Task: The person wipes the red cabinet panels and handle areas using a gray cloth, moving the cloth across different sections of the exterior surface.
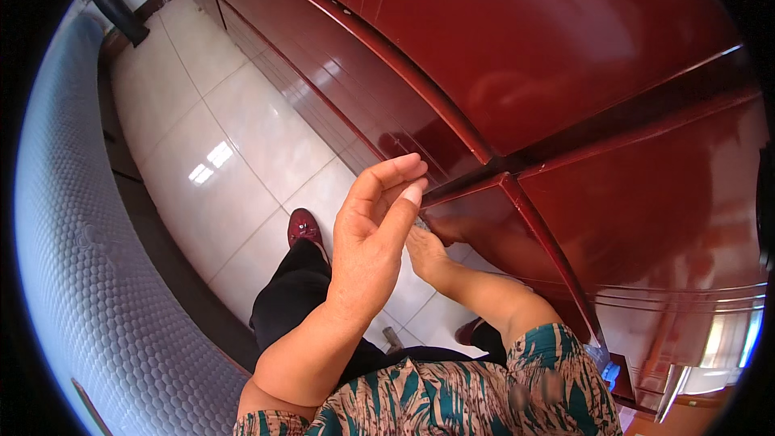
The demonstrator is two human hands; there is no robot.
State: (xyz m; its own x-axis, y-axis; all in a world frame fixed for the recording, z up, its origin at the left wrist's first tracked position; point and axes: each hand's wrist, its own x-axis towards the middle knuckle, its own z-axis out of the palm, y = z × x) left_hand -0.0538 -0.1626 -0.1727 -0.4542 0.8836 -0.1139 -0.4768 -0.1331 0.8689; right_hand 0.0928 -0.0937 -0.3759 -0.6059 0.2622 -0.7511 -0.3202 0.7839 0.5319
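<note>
My left hand (373,214) is raised in the middle of the view, in front of a glossy dark-red cabinet (557,48). Its fingers bend loosely toward the thumb, with a gap at the index finger, and nothing shows between them. Lower and partly behind it, my right hand (425,252) is close to the cabinet's lower panel, where its reflection shows. The left hand covers most of the right hand's fingers, so I cannot tell whether they touch or hold anything; a small greyish patch shows beside them.
A bed or padded seat with a blue-grey quilted cover (89,258) runs along the left. Pale floor tiles (194,125) lie between it and the cabinet. My dark-red shoe (304,226) stands there. A dark post (117,12) is at the far left; a blue item (611,375) is at lower right.
</note>
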